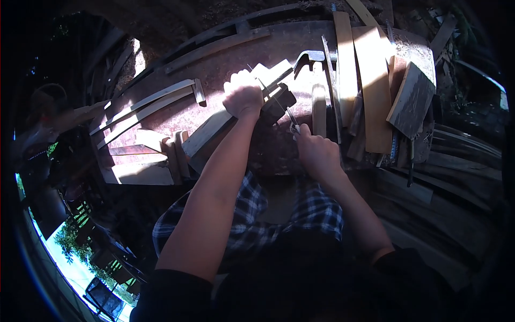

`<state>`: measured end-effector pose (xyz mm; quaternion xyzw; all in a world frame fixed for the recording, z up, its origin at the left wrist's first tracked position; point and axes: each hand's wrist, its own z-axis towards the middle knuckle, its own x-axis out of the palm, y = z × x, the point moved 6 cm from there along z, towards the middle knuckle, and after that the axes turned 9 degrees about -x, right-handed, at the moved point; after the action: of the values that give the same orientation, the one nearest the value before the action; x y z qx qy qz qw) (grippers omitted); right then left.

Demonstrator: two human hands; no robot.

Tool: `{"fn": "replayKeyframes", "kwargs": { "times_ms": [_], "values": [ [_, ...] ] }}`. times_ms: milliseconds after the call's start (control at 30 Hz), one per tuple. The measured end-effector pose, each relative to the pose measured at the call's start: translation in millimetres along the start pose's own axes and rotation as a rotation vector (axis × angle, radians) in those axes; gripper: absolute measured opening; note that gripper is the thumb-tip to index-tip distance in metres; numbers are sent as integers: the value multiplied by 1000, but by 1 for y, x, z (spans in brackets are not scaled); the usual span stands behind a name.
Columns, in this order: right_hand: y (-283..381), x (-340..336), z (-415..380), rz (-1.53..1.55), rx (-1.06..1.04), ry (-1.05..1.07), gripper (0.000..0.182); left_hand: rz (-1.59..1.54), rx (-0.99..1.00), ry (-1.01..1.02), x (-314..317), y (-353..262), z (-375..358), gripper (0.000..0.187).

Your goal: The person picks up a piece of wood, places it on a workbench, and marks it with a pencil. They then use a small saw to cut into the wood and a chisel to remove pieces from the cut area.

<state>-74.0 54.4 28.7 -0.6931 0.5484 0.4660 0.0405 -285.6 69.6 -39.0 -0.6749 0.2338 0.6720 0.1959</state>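
My left hand [243,95] is closed in a fist over a long wooden strip [208,131] that lies slanting across the worktable [214,70]. What its fingers wrap is hidden. Just right of this fist sits a dark block [279,104], with pale wood pieces [276,72] behind it. My right hand [319,153], lower and nearer to me, is closed around a slim metal tool [292,118]. The tool's thin shaft points up and left at the block's near side. Beyond the right hand lies a tool with a curved metal head [309,56] and a wooden handle [318,102].
Long boards [371,91] and a dark wood piece [412,99] crowd the table's right side. Two joined strips [150,104] and short offcuts [142,172] lie at the left. Another person's arm [83,114] reaches in from the far left. More lumber [456,182] lies at the right.
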Motion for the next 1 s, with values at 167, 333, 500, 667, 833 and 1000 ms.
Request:
{"fn": "replayKeyframes", "kwargs": {
  "times_ms": [167, 333, 500, 667, 833, 1000],
  "values": [
    [19, 0, 80, 19, -179, -211, 24, 33, 1, 8, -5, -5, 0, 21],
    [8, -1, 34, 46, -111, -161, 19, 54, 15, 15, -4, -13, 4, 20],
    [7, 1, 33, 58, -97, -158, 18, -35, 10, -37, -7, -6, 0, 20],
    [21, 3, 76, 46, -165, -241, 21, 115, 3, 167, 16, 0, 5, 18],
    [-4, 9, 7, 50, -54, -72, 21, -7, 39, -94, -1, -5, 1, 19],
    [14, 11, 80, 51, -151, -242, 22, 3, 8, -1, 0, -5, 2, 20]
  ]
}}
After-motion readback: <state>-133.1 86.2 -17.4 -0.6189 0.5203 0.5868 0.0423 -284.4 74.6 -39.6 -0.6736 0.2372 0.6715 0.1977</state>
